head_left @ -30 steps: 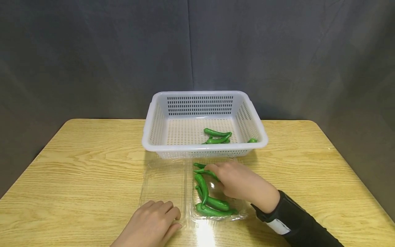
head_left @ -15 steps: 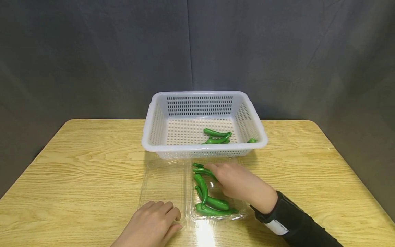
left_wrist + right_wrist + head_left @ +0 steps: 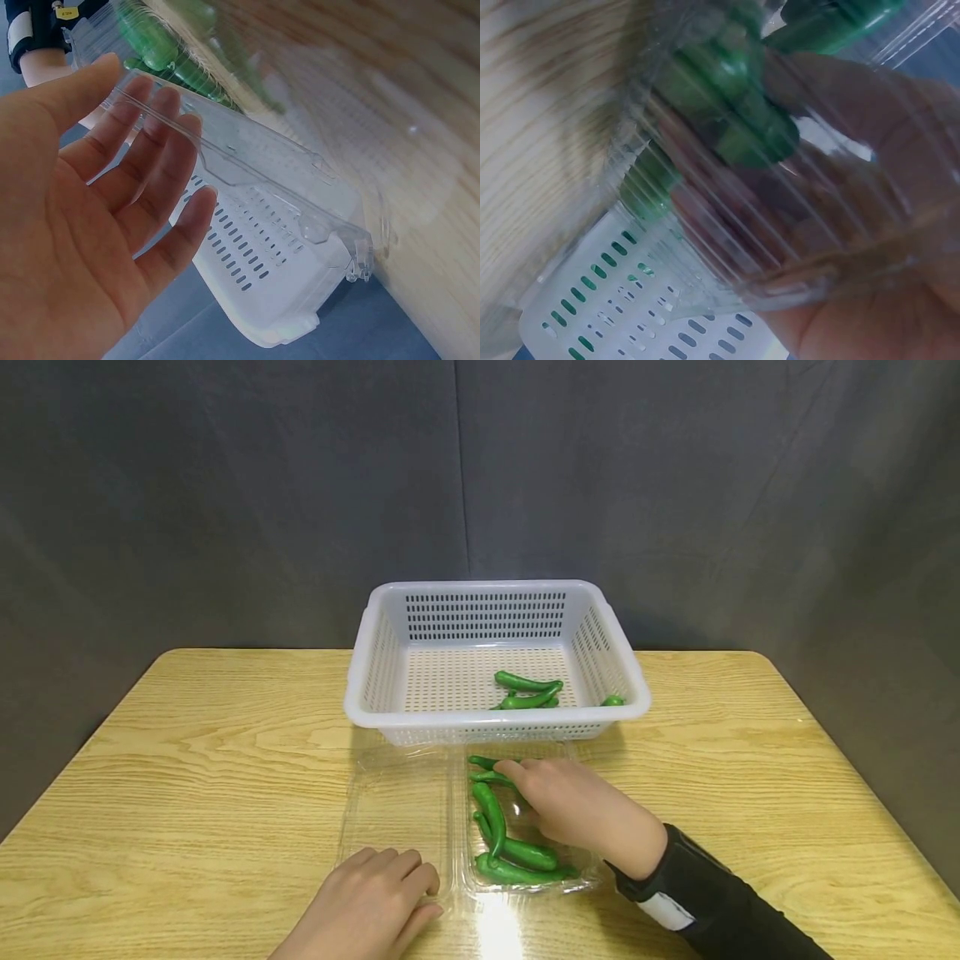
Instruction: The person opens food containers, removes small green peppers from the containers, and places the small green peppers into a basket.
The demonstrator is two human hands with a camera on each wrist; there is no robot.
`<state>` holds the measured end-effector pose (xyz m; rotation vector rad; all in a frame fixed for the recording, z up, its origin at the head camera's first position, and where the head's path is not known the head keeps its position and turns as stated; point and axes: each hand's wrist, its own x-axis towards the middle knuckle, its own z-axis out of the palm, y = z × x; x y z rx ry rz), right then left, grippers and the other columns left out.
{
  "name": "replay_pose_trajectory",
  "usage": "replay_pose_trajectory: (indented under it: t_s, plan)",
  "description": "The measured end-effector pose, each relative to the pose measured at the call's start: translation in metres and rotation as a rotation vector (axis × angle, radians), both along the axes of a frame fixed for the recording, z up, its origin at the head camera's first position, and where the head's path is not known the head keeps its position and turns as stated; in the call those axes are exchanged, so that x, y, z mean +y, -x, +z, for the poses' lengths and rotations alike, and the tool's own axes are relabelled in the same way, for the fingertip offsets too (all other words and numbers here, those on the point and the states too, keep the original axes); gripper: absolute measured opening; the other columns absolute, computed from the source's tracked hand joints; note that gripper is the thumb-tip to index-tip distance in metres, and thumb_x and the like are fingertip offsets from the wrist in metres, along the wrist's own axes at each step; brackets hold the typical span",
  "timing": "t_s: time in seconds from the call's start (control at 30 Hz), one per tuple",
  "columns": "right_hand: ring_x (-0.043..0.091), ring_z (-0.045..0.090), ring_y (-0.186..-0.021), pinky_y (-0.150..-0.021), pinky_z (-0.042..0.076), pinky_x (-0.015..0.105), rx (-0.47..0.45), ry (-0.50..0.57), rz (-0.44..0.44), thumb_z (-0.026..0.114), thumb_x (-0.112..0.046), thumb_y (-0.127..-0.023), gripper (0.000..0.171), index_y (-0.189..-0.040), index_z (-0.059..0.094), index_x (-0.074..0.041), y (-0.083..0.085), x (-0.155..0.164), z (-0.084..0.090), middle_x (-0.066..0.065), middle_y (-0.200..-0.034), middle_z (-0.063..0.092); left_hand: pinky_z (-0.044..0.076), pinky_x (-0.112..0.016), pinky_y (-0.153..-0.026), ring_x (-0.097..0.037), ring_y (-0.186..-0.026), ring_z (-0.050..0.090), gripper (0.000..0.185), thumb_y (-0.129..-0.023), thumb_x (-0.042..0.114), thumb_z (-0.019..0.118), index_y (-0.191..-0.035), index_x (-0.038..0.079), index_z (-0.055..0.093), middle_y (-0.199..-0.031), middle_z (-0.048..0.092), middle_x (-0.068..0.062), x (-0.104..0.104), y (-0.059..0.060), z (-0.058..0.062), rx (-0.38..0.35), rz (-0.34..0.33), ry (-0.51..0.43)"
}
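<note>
A clear hinged plastic box lies spread open in the head view, its lid (image 3: 397, 802) on the left and its tray (image 3: 517, 817) on the right. Inside the tray, my right hand (image 3: 588, 806) pinches a green chili pepper (image 3: 491, 777) near the far end; the right wrist view shows the pepper (image 3: 757, 139) between thumb and fingers through the clear wall. Several more green chili peppers (image 3: 492, 818) lie along the tray's left and near sides. My left hand (image 3: 375, 897) rests at the lid's near edge, its relaxed fingertips (image 3: 196, 206) right at the plastic.
Behind the box stands a white perforated basket (image 3: 495, 718) with several green peppers (image 3: 528, 682) inside, toward its right half. All of it is on a wooden table (image 3: 225, 760), with a dark grey curtain (image 3: 300, 510) beyond the far edge.
My right hand has shifted slightly left over the tray and covers more of the pepper it holds. The left hand, basket and other peppers stay where they were.
</note>
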<state>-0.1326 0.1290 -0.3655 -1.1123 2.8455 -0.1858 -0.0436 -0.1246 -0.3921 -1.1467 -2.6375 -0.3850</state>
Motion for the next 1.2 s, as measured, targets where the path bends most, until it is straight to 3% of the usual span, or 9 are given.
replay_pose_trajectory:
  t_s: [0.27,0.47,0.6,1.0,1.2]
  plan:
    - [0.028,0.068,-0.088,-0.075,0.057,0.039,0.015,0.032,-0.004,0.067,0.014,-0.078,0.057,-0.133,0.054,0.003,0.000,0.000,0.001,0.014,-0.104,0.068,0.045,-0.022,-0.061,-0.003,-0.063,0.051,0.015,-0.087,0.031,0.072,-0.083,0.018,0.066,-0.076,0.057,0.011,0.000,-0.001,0.001,-0.007,0.010,0.015]
    - [0.027,0.068,-0.083,-0.073,0.057,0.039,0.139,0.110,0.010,0.068,0.013,-0.075,0.056,-0.129,0.058,0.000,0.002,0.001,0.002,0.012,-0.103,0.070,0.046,-0.023,-0.061,-0.004,-0.064,0.051,0.015,-0.087,0.030,0.072,-0.084,0.017,0.065,-0.077,0.057,0.011,0.000,0.000,0.001,-0.001,0.011,0.011]
    - [0.027,0.068,-0.084,-0.074,0.057,0.038,0.164,0.137,-0.004,0.068,0.012,-0.077,0.053,-0.128,0.059,0.001,0.003,0.002,0.003,0.012,-0.102,0.070,0.047,-0.024,-0.062,-0.005,-0.065,0.052,0.015,-0.087,0.030,0.072,-0.084,0.017,0.065,-0.078,0.057,0.011,0.000,0.000,0.001,0.002,0.014,0.013]
    - [0.019,0.064,-0.072,-0.061,0.053,0.031,0.183,0.167,0.003,0.067,0.012,-0.072,0.056,-0.126,0.060,-0.001,0.002,0.001,0.010,0.008,-0.091,0.068,0.047,-0.024,-0.062,-0.005,-0.065,0.053,0.016,-0.087,0.031,0.072,-0.085,0.017,0.066,-0.078,0.058,0.010,0.000,0.000,0.001,-0.001,0.011,0.016]
    - [0.012,0.053,-0.062,-0.053,0.046,0.025,0.211,0.192,0.039,0.065,0.013,-0.072,0.058,-0.128,0.059,-0.003,-0.001,0.002,0.015,0.003,-0.081,0.064,0.048,-0.025,-0.063,-0.005,-0.065,0.054,0.016,-0.087,0.031,0.072,-0.085,0.017,0.066,-0.078,0.059,0.010,0.000,-0.001,0.002,-0.013,0.014,0.024]
